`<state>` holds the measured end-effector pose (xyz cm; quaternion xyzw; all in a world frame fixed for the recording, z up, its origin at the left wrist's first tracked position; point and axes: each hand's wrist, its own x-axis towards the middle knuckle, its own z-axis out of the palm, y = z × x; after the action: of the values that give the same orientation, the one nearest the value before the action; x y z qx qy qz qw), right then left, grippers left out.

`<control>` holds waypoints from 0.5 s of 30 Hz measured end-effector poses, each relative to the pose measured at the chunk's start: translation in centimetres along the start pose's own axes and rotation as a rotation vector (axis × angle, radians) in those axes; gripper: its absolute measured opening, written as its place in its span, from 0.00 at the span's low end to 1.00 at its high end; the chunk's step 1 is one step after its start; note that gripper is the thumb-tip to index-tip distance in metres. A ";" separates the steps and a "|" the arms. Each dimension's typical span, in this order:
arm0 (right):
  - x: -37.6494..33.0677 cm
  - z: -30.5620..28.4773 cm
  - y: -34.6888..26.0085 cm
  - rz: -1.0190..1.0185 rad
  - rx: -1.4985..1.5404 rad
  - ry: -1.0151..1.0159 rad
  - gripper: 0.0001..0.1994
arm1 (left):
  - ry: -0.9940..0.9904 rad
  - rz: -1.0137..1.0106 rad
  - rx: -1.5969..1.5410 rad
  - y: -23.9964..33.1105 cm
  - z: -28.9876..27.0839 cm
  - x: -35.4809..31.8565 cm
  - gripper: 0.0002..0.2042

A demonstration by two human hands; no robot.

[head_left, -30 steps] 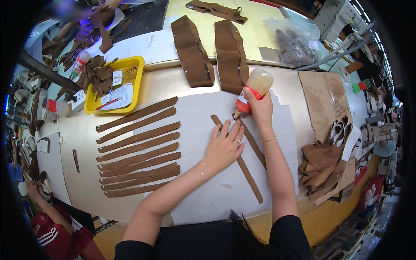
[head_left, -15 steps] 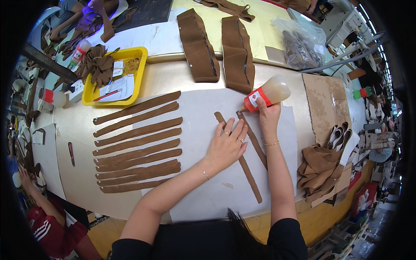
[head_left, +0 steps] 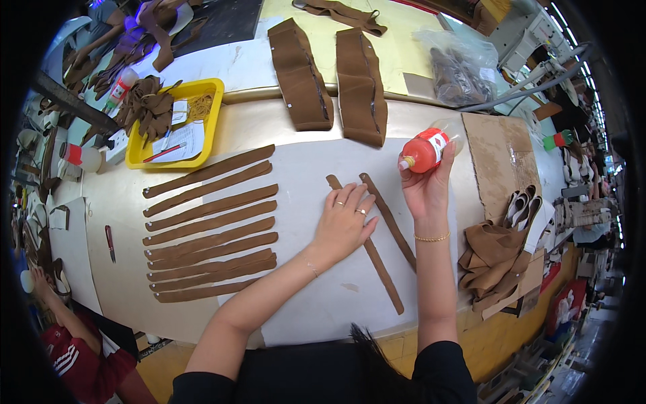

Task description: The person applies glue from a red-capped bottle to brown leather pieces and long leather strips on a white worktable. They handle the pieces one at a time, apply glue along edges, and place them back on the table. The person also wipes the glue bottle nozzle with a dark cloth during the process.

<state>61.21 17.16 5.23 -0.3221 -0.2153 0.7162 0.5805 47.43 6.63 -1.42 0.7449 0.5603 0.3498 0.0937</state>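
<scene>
In my right hand is a squeeze bottle with a red front part and a clear, see-through rear. Its pale nozzle points left, held off the strips. My left hand lies flat with fingers stretched out, over the upper part of a narrow brown fabric strip. A second brown strip lies slanted to the right of these fingertips, with a small pale mark at its top end. Both strips rest on a grey-white sheet.
Several brown strips lie in a stacked row at the left. Beyond them stands a yellow tray with fabric pieces and papers. Two wide brown bands lie at the back. A brown fabric pile sits at right, by cardboard. A pen lies far left.
My right hand has drawn the bottle away from the right strip's top end and tilted it, nozzle now leftward. My left hand has slid slightly back from that end.
</scene>
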 end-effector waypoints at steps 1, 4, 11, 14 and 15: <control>-0.4 0.3 -0.3 0.061 0.073 -0.026 0.30 | 0.007 -0.016 -0.043 0.0 -0.1 0.0 0.17; -1.7 1.3 -0.9 0.220 0.238 -0.010 0.29 | 0.017 -0.049 -0.135 0.1 -0.6 0.1 0.15; -4.2 3.7 -1.6 0.346 0.420 -0.086 0.31 | 0.027 -0.118 -0.186 1.2 -3.5 0.4 0.11; -4.8 4.2 -1.9 0.365 0.453 -0.107 0.32 | 0.062 -0.116 -0.165 1.3 -4.5 0.5 0.10; -5.0 4.4 -2.0 0.369 0.462 -0.112 0.33 | 0.076 -0.117 -0.160 1.2 -4.7 0.5 0.10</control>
<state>60.04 13.09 10.71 -0.1751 -0.0162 0.8563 0.4856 45.45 5.47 2.93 0.6872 0.5763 0.4155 0.1518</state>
